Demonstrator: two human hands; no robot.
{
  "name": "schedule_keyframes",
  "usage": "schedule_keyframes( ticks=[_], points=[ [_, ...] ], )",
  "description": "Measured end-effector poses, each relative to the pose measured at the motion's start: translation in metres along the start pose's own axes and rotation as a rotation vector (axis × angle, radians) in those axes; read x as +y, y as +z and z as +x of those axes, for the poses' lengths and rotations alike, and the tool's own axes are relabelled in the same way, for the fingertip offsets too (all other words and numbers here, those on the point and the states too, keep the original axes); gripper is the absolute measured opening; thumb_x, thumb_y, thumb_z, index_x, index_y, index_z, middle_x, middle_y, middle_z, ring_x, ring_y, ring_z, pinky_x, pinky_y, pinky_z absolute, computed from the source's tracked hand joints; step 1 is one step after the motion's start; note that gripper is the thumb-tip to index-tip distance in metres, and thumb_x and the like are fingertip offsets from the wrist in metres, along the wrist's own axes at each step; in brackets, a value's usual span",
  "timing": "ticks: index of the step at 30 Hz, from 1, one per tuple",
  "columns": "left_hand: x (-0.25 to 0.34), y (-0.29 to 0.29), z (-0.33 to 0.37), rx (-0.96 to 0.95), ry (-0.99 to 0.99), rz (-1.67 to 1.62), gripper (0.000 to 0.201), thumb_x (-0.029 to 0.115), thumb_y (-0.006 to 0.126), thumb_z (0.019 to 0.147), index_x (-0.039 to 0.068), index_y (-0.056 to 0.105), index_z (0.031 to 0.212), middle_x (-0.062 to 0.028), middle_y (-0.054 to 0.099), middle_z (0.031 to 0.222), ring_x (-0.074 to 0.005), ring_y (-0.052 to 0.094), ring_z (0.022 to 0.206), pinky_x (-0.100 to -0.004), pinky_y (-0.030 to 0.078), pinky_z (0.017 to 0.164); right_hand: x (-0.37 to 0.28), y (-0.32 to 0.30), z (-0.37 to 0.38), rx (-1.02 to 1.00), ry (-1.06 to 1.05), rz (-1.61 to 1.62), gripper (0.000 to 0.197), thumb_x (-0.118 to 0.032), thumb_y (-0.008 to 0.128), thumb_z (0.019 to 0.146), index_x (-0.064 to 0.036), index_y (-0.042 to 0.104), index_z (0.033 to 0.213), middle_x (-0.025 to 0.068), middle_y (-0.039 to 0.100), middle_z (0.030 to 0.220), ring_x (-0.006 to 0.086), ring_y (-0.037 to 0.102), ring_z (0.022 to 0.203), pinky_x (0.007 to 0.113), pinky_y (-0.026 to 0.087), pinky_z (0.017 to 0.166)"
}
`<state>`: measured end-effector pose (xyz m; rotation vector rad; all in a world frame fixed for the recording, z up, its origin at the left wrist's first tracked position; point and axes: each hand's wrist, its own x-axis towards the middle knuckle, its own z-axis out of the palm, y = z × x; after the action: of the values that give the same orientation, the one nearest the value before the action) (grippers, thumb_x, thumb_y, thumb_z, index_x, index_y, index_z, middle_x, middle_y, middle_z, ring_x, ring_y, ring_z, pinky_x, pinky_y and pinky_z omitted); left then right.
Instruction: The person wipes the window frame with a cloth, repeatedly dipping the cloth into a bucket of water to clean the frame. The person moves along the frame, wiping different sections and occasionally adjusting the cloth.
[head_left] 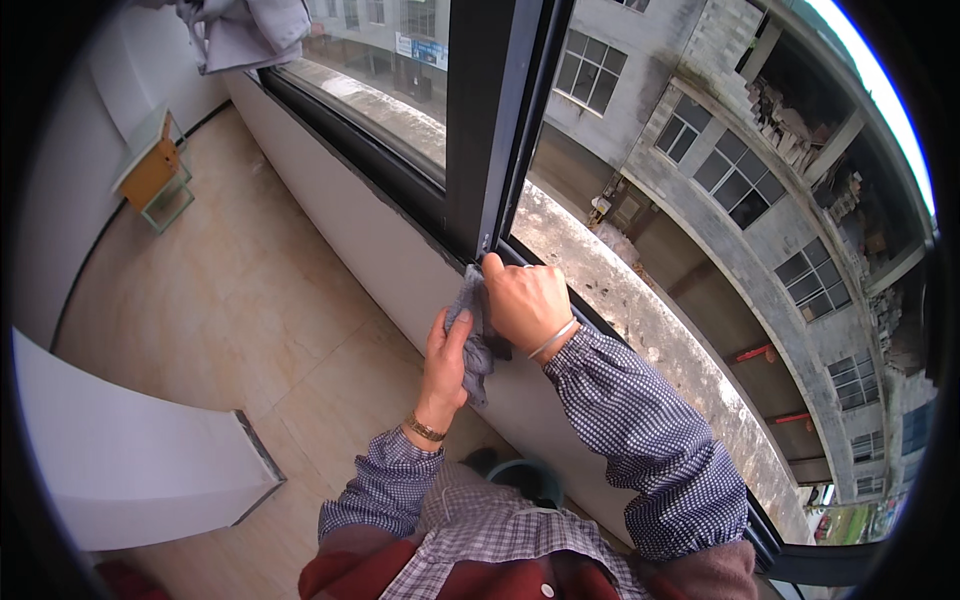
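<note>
A grey cloth hangs bunched between my two hands at the inner side of the window. My left hand is closed round its lower part, thumb on top. Fingers curled, my right hand presses at the bottom corner of the dark window frame, where the upright meets the sill track. The upper end of the cloth runs to the fingers of my right hand, and their tips are hidden. Checked sleeve covers reach down both forearms.
A teal bucket stands on the tiled floor by my feet. Another light cloth hangs by the window at the upper left. Against the far wall is a small wooden desk. A white wall end juts in at left. Outside runs a ledge.
</note>
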<state>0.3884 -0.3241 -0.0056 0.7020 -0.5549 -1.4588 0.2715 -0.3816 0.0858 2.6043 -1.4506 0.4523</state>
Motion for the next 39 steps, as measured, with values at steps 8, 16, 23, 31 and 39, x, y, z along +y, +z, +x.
schedule_keyframes(
  ticks=[8, 16, 23, 31, 39],
  points=[
    [-0.009, 0.0, -0.012, -0.059, -0.05, 0.071, 0.022, 0.021, 0.058, 0.101, 0.004, 0.058, 0.114, 0.0027, 0.061, 0.099, -0.0037, 0.054, 0.087, -0.021, 0.046, 0.077, 0.008, -0.01, -0.018, 0.008, -0.006, 0.027, 0.014, -0.009, 0.061, 0.078, -0.0064, 0.049, 0.085, 0.0112, 0.062, 0.063, 0.0311, 0.067, 0.061, 0.042, 0.05, 0.052],
    [0.005, -0.003, -0.003, -0.042, 0.032, 0.136, 0.021, 0.02, 0.056, 0.102, 0.003, 0.059, 0.113, 0.0033, 0.06, 0.096, -0.0033, 0.053, 0.085, -0.0204, 0.045, 0.076, 0.003, 0.002, -0.001, -0.005, -0.004, -0.021, 0.012, -0.009, 0.059, 0.08, -0.0068, 0.049, 0.085, 0.0116, 0.063, 0.062, 0.0323, 0.065, 0.056, 0.044, 0.049, 0.05],
    [0.006, 0.0, 0.014, -0.044, 0.084, 0.11, 0.022, 0.021, 0.057, 0.102, 0.002, 0.059, 0.113, 0.0019, 0.062, 0.097, -0.0033, 0.054, 0.084, -0.021, 0.047, 0.073, 0.001, 0.009, 0.017, 0.007, -0.02, -0.032, 0.016, -0.012, 0.061, 0.081, -0.0072, 0.049, 0.09, 0.0131, 0.065, 0.073, 0.0332, 0.067, 0.066, 0.046, 0.051, 0.057],
    [-0.003, 0.0, -0.018, -0.11, -0.073, 0.171, 0.021, 0.021, 0.057, 0.102, 0.002, 0.059, 0.111, 0.0038, 0.06, 0.093, -0.002, 0.052, 0.082, -0.0208, 0.046, 0.071, 0.013, -0.012, -0.025, -0.049, -0.046, -0.018, 0.012, -0.011, 0.06, 0.08, -0.0082, 0.049, 0.085, 0.0098, 0.063, 0.065, 0.0322, 0.066, 0.063, 0.044, 0.05, 0.054],
    [-0.039, 0.04, -0.084, -0.274, -0.309, 0.204, 0.018, 0.018, 0.056, 0.102, 0.002, 0.059, 0.111, 0.0045, 0.059, 0.091, -0.0009, 0.051, 0.079, -0.0191, 0.045, 0.069, 0.031, -0.058, -0.128, -0.102, 0.038, -0.027, 0.016, -0.007, 0.061, 0.078, -0.0077, 0.048, 0.087, 0.0098, 0.059, 0.063, 0.0305, 0.064, 0.058, 0.041, 0.048, 0.05]
  ],
)
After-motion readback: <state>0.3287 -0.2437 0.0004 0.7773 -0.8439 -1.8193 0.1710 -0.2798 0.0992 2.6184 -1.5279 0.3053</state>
